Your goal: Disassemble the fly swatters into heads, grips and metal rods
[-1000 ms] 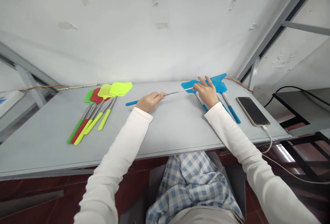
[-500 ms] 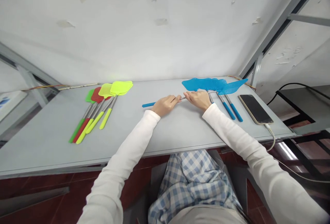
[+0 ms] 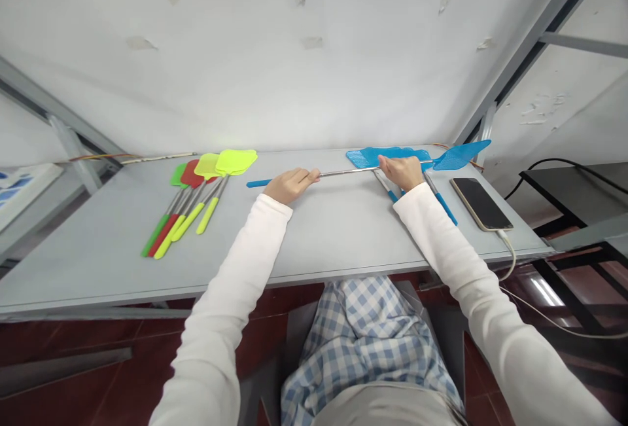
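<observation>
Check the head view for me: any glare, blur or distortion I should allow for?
Head view: soft, fairly even light; bright glare streak on the red floor at right; yellow swatter heads look nearly washed out; wide-angle stretching toward the edges, including the white sleeves; held blue swatter readable along its thin shaft.

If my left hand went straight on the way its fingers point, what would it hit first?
Probably your right hand, gripping the metal shaft of the same blue swatter; nothing else seems to stand between, though depth is unclear.
</observation>
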A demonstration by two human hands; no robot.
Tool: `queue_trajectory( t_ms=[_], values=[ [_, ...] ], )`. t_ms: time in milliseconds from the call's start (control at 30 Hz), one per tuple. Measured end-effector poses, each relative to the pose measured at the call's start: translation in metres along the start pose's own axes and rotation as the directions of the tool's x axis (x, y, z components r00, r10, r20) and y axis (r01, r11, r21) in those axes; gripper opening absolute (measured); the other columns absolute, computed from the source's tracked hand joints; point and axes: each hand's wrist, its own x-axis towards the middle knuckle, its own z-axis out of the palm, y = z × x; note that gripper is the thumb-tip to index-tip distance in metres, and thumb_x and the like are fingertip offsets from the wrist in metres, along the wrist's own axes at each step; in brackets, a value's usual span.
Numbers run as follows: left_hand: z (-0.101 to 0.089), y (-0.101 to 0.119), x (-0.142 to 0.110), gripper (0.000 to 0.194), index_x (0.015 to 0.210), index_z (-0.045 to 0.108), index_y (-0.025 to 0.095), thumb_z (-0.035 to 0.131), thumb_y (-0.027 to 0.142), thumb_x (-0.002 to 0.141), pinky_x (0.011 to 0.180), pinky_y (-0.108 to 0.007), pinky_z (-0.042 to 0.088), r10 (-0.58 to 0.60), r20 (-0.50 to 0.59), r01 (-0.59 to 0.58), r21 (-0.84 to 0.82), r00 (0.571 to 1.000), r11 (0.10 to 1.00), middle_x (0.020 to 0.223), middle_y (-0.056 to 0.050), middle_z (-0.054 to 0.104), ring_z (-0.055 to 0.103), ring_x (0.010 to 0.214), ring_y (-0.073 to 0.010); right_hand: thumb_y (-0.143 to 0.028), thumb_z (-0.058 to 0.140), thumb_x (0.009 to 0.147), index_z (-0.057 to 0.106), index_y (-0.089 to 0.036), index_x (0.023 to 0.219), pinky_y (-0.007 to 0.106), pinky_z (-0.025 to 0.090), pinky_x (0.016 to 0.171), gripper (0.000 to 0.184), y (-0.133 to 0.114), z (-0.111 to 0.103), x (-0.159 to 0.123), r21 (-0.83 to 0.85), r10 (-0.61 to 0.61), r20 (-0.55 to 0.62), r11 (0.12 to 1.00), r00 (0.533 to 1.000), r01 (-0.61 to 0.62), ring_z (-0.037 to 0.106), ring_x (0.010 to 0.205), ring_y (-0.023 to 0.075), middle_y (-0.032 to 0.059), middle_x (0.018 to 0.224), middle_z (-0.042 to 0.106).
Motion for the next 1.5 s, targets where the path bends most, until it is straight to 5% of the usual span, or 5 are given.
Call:
queue_trajectory(
  t_ms=[367, 633, 900, 1167, 1500],
  values=[
    [0.007, -0.014, -0.015, 0.032, 0.094, 0.067, 0.021, 0.041, 0.039, 0.096, 0.06, -0.026, 0.041, -0.144, 0.121, 0.158, -0.117, 0.982, 0.98, 0.069, -0.004, 0.062, 0.056, 0.063, -0.0137, -0.044, 0.028, 0.098, 0.062, -0.016, 0.06, 0.029, 0.015, 0.054, 0.059, 0.001, 0.007, -0.003, 0.023, 0.042, 0.025, 0.999, 0.999, -0.043, 0.04, 0.046, 0.0111, 0.006, 0.05, 0.056],
    [0.013, -0.025, -0.023, 0.043, 0.07, 0.064, 0.02, 0.05, 0.058, 0.087, 0.056, -0.027, 0.033, -0.449, 0.316, 0.499, -0.096, 0.836, 0.861, 0.063, -0.002, 0.062, 0.053, 0.058, -0.0146, -0.04, 0.023, 0.1, 0.066, -0.015, 0.067, 0.03, 0.019, 0.055, 0.059, -0.007, 0.012, -0.005, 0.062, 0.073, 0.08, 0.995, 0.994, -0.078, 0.048, 0.054, 0.0137, 0.0086, 0.064, 0.065],
    [0.013, -0.034, -0.034, 0.048, 0.062, 0.061, 0.021, 0.053, 0.064, 0.082, 0.052, -0.028, 0.025, -0.542, 0.212, 0.554, 0.003, 0.814, 0.833, 0.057, -0.004, 0.063, 0.053, 0.054, -0.015, -0.025, 0.025, 0.098, 0.066, -0.014, 0.101, 0.036, 0.036, 0.088, 0.042, 0.0, 0.004, 0.001, 0.152, -0.039, -0.02, 0.987, 0.999, 0.042, 0.055, 0.096, 0.0236, 0.0138, 0.104, 0.063],
    [0.011, -0.049, -0.042, 0.054, 0.063, 0.061, 0.021, 0.046, 0.069, 0.082, 0.052, -0.027, 0.028, -0.561, 0.136, 0.567, 0.0, 0.816, 0.824, 0.056, -0.005, 0.062, 0.054, 0.055, -0.0152, -0.014, 0.049, 0.075, 0.064, -0.015, 0.104, 0.059, 0.019, 0.109, 0.032, 0.045, 0.002, -0.011, -0.025, 0.063, -0.017, 0.998, 0.998, -0.063, 0.026, 0.14, 0.0362, 0.0177, 0.137, 0.047],
    [0.011, -0.057, -0.053, 0.056, 0.063, 0.06, 0.021, 0.045, 0.073, 0.08, 0.051, -0.028, 0.021, -0.555, 0.145, 0.556, 0.039, 0.819, 0.83, 0.055, -0.005, 0.06, 0.05, 0.051, -0.015, -0.031, 0.044, 0.094, 0.07, -0.022, 0.089, 0.056, 0.024, 0.104, 0.028, 0.055, 0.02, -0.007, -0.07, 0.038, 0.008, 0.997, 0.999, -0.037, 0.042, 0.127, 0.0313, 0.0122, 0.114, 0.063]
  ],
)
